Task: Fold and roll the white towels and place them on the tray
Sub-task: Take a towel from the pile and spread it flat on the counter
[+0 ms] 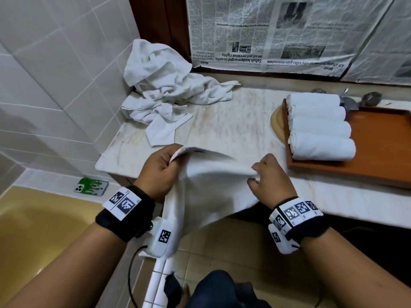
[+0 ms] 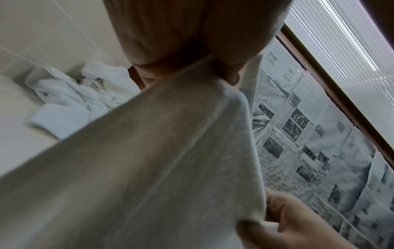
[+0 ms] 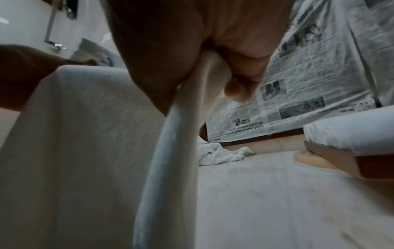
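A: Nearest, our left hand (image 1: 159, 168) and right hand (image 1: 270, 181) each pinch an edge of the white towel (image 1: 206, 190), stretched over the counter (image 1: 233, 121) edge.

B: Beyond, four rolled towels (image 1: 320, 127) on the tray (image 1: 378, 152); the heap (image 1: 169, 90) lies farthest.

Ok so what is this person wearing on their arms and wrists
Both forearms are bare, with no sleeves. The left wrist carries a black fabric band with white tags printed with black square codes, a white camera box below it bearing another code, and a thin black cable trailing down. The right wrist has a similar black band, white coded tags and a white box.
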Demonstrator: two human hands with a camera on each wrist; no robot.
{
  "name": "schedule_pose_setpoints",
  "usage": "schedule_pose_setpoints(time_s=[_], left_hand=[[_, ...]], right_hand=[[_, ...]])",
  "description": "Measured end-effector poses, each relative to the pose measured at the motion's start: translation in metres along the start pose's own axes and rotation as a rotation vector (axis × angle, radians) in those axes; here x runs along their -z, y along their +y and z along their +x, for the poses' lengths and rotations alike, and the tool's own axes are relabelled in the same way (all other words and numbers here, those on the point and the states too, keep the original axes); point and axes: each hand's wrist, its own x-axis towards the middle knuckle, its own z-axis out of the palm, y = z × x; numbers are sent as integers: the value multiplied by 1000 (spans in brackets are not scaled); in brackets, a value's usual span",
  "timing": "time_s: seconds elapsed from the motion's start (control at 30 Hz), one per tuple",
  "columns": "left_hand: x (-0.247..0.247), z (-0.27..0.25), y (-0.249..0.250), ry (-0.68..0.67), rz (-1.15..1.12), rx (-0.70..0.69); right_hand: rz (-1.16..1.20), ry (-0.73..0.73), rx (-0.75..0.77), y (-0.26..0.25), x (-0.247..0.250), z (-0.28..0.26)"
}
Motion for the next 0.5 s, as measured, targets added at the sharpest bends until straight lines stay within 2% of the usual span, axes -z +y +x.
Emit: schedule_pose_setpoints(time_s=[0.13, 0.23, 0.33, 0.4, 0.43, 0.5], left_hand=[[12, -4, -15, 84, 119, 87], [25, -14, -33, 168, 269, 163], [34, -18, -43, 295, 487, 232], [35, -13, -44, 323, 557, 301], [35, -8, -45, 313, 547, 329], [35, 10, -46, 316, 387, 400]], right_hand=[[-47, -155, 35, 25, 7, 11], [131, -245, 17, 43, 14, 17], [282, -217, 29, 51, 16, 24], [430, -156, -18, 52, 21, 31], [491, -116, -38, 51, 24, 35], [529, -48, -60, 52, 31, 48]])
